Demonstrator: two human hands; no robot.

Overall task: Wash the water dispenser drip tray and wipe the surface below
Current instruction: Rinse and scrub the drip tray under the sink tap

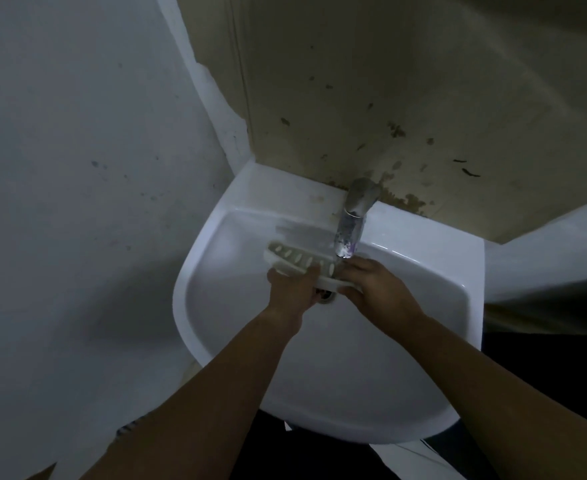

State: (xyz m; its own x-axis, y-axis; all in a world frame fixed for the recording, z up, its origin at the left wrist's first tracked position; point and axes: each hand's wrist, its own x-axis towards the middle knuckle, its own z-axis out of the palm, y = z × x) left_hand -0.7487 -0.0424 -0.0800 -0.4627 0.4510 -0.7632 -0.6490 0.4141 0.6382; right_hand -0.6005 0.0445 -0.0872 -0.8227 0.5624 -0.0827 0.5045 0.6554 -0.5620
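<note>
the white glazed sink (371, 358), rounded at its near edge, sits below a stained wall (354, 81); the drip tray (295, 256) is held over the middle of the basin, just above the drain (326, 295), its right end under the spout of the dull metal tap (349, 223) at the back edge; it is a long pale plastic piece with a row of oval slots; my left hand (293, 289) grips its near long edge, thumb curled over the top; my right hand (378, 289) closes round the right end, fingers curled, knuckles up; both bare forearms reach in from the near edge
</note>
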